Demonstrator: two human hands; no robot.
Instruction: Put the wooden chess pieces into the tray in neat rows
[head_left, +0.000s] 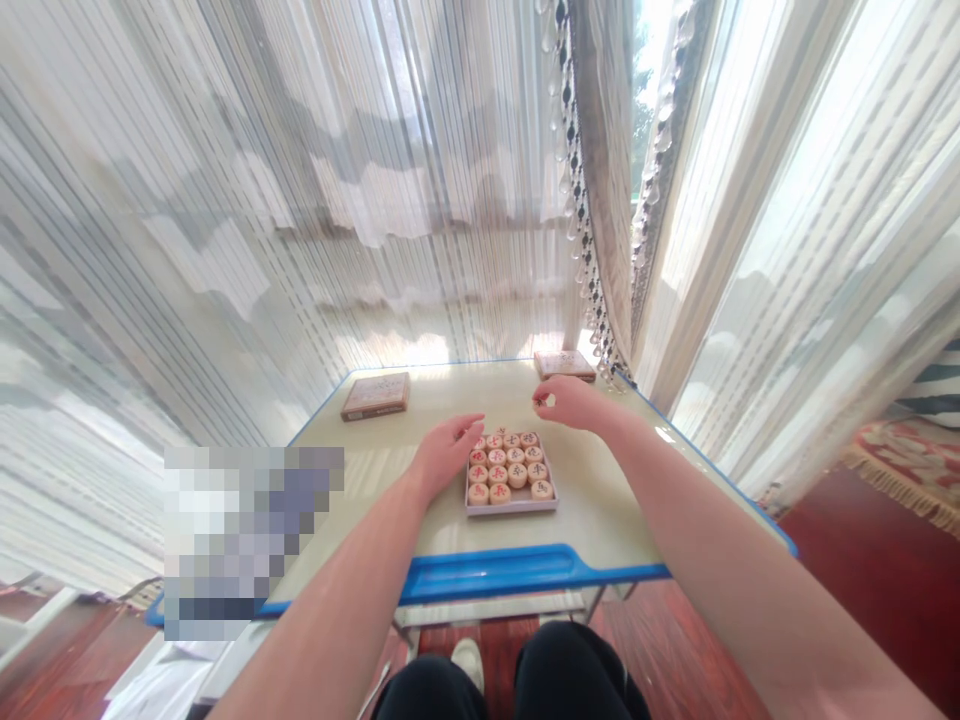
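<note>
A shallow open box (513, 511) of round wooden Chinese chess pieces (496, 457) lies on the table in front of me. Red characters mark the pieces on its left side, dark ones those on its right. One gap shows in the nearest row, third from the left. My left hand (448, 448) rests at the box's left side, fingers stretched toward its far left corner and covering part of it. Beyond the far right corner, my right hand (561, 399) is raised with thumb and forefinger pinched on a Chinese chess piece (539, 403), mostly hidden by the fingers.
A flat box (376, 396) lies at the table's far left, another (564, 364) at the far right behind my right hand. The pale table (600, 510) has a blue rim with a trough (491, 574) along the near edge. Curtains (442, 200) hang behind it.
</note>
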